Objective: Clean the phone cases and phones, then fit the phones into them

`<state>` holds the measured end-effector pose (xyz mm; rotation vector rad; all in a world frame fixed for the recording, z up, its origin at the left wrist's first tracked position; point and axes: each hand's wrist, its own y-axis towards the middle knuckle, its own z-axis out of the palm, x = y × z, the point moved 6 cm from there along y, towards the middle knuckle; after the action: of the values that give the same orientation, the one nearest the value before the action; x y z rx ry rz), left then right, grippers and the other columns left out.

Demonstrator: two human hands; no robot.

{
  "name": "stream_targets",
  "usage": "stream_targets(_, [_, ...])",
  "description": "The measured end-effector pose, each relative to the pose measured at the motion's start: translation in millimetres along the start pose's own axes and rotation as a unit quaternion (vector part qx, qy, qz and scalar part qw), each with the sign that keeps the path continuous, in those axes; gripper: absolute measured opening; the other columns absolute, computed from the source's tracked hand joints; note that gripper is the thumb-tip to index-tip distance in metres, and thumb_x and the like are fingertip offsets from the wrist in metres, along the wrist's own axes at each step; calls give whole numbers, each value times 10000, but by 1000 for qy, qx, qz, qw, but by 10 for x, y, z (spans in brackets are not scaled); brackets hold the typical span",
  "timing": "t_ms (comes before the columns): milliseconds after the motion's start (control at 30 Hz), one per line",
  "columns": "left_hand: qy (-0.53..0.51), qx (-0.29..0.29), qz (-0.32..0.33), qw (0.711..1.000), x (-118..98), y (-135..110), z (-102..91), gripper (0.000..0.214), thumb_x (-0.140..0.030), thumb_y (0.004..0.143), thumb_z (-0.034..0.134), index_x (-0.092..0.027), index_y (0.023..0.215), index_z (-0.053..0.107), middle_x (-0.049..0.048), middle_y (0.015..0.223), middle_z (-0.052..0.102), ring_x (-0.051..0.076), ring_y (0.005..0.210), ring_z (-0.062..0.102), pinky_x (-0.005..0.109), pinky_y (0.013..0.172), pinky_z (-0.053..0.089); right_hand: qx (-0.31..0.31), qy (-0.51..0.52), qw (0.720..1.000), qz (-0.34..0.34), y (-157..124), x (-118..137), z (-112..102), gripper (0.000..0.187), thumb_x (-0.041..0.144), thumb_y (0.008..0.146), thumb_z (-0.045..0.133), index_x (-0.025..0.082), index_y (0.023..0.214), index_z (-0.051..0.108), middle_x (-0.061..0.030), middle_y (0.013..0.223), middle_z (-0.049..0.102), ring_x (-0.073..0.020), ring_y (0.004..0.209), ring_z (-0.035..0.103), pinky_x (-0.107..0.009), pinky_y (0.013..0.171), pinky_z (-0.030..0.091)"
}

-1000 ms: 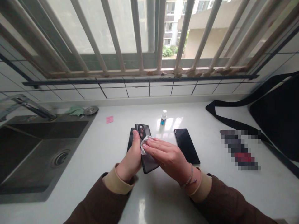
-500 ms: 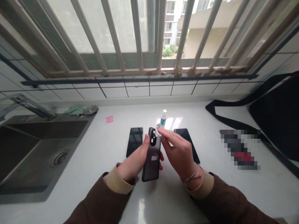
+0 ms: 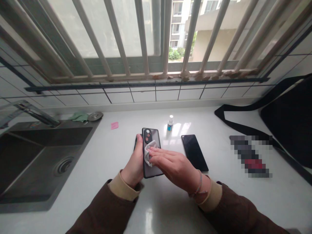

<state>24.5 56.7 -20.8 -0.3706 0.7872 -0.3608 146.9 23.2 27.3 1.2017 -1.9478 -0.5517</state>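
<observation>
Running below a barred window (image 3: 131, 26), the white counter (image 3: 117, 146) borders a sink (image 3: 51, 139); the left hand (image 3: 133, 164) grips a phone (image 3: 151, 171), the right hand (image 3: 176, 165) a cloth (image 3: 147, 154).

We work by soft daylight from the barred window (image 3: 129, 29), which leaves pale glare patches on the white countertop (image 3: 109, 146) and a dull sheen on the held phone (image 3: 154, 136). Towards the edges we see wide-angle stretching and a softened faucet (image 3: 44, 115); blocky pixels obscure one patch (image 3: 253, 159) at right.
</observation>
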Motion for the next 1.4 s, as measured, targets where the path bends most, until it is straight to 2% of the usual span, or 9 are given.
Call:
stream_targets(167, [64, 60, -21, 996, 18, -85, 32, 749, -735, 1074, 360, -126, 1196, 778, 152, 896, 806, 236, 676, 762, 341, 678, 630, -74, -73, 992, 70, -60, -161, -100, 340, 21, 1070, 524, 130, 1336, 705, -188, 1396, 762, -242, 1368, 706, -416, 1211, 580])
stream_targets(233, [115, 80, -49, 989, 43, -132, 33, 785, -799, 1030, 389, -136, 1123, 799, 168, 914, 807, 245, 657, 757, 327, 620, 609, -93, -84, 987, 96, -89, -225, -123, 429, -18, 1045, 505, 149, 1395, 689, -172, 1423, 751, -245, 1381, 696, -421, 1206, 585])
stream_targets(333, [187, 95, -107, 972, 83, -205, 34, 776, -824, 980, 492, -122, 877, 807, 189, 869, 795, 237, 642, 743, 288, 581, 583, -112, -87, 982, 123, -105, -285, -157, 508, -33, 1036, 487, 204, 1444, 673, -134, 1473, 725, -244, 1415, 671, -452, 1212, 584])
stream_targets(433, [255, 101, -172, 946, 114, -277, 35, 768, -799, 983, 519, -123, 744, 793, 197, 783, 777, 224, 607, 721, 268, 548, 557, -129, -70, 979, 138, -87, -299, -216, 439, 19, 1061, 499, 210, 1405, 694, -135, 1416, 761, -241, 1343, 727, -443, 1164, 619])
stream_targets(667, [282, 168, -275, 904, 179, -418, 45, 782, -787, 999, 492, -119, 731, 798, 204, 758, 770, 235, 552, 715, 302, 532, 542, -135, 56, 970, 193, -71, -354, -301, 321, 128, 1074, 501, 236, 1262, 737, -75, 1113, 829, -202, 1023, 809, -344, 895, 672])
stream_targets(800, [234, 164, -245, 926, 131, -390, 47, 662, -752, 983, 569, -142, 846, 788, 192, 785, 782, 254, 594, 742, 317, 583, 569, -151, 85, 951, 255, -131, -462, -314, 246, 215, 1074, 568, 229, 1218, 767, -69, 1088, 840, -206, 950, 808, -327, 837, 662])
stream_targets(1033, [181, 157, -192, 952, 99, -305, 63, 658, -782, 965, 578, -148, 1029, 741, 198, 838, 791, 288, 679, 787, 354, 672, 622, -171, 123, 928, 306, -191, -578, -253, 294, 295, 1084, 607, 254, 1310, 791, -80, 1247, 838, -263, 1167, 802, -434, 1060, 648])
stream_targets(1233, [194, 131, -131, 963, 172, -225, 52, 667, -780, 961, 602, -185, 1257, 652, 191, 853, 808, 305, 673, 805, 337, 597, 608, -207, 116, 900, 367, -280, -654, -213, 291, 347, 1062, 648, 246, 1271, 821, -98, 1267, 832, -294, 1174, 806, -505, 1107, 627])
stream_targets(1400, [177, 124, -124, 968, 149, -225, 57, 715, -791, 965, 579, -156, 1281, 675, 195, 887, 809, 299, 685, 802, 341, 618, 613, -232, 175, 875, 387, -355, -723, -125, 340, 403, 1072, 643, 240, 1331, 790, -110, 1294, 821, -296, 1206, 790, -517, 1087, 639])
